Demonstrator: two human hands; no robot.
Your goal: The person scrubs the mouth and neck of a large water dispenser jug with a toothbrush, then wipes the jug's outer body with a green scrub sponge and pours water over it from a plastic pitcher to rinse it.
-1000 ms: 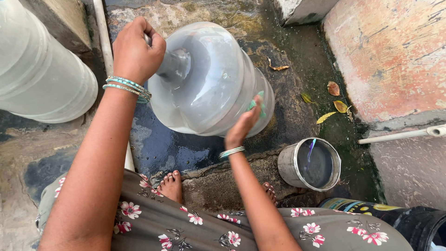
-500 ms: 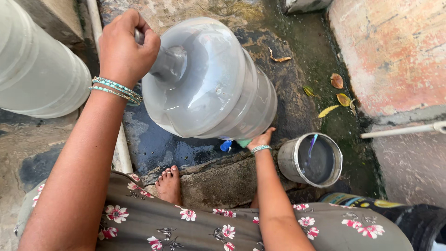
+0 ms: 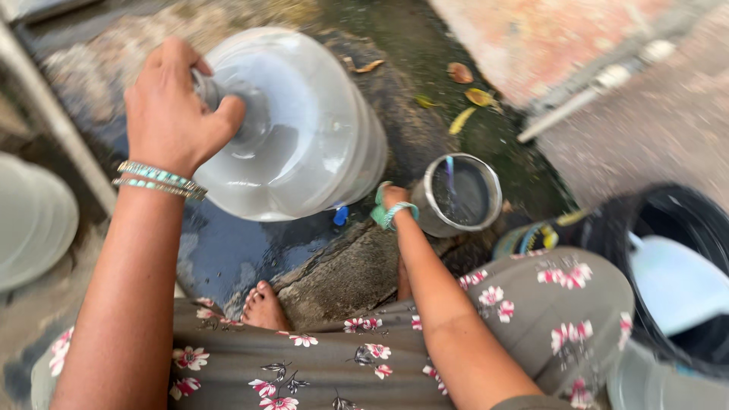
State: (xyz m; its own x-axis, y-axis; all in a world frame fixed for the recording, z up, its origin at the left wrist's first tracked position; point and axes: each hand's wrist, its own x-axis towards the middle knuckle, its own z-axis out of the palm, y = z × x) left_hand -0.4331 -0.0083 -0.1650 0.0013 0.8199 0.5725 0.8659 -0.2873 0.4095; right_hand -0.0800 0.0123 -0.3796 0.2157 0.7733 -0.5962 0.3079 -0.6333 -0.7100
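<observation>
1. Wet, dark concrete (image 3: 228,250) is spreading under you, with fallen leaves (image 3: 469,97) lying toward one o'clock and a white pipe (image 3: 577,106) running off toward two.
2. Your left hand (image 3: 171,106) is curling tightly around the neck of the big clear water jug (image 3: 304,129) at eleven o'clock — fingers wrapped, thumb closing the ring — probably so the tilted jug is staying steady.
3. Your right hand (image 3: 389,203) is reaching low beside the jug's base, closing on a green scrubber (image 3: 377,212); how firmly you are pinching it, you cannot tell.
4. Just right of that hand a small metal bucket (image 3: 459,193) is sitting with dark water in it — handy for rinsing.
5. Your bare foot (image 3: 264,306) is resting at six.
</observation>
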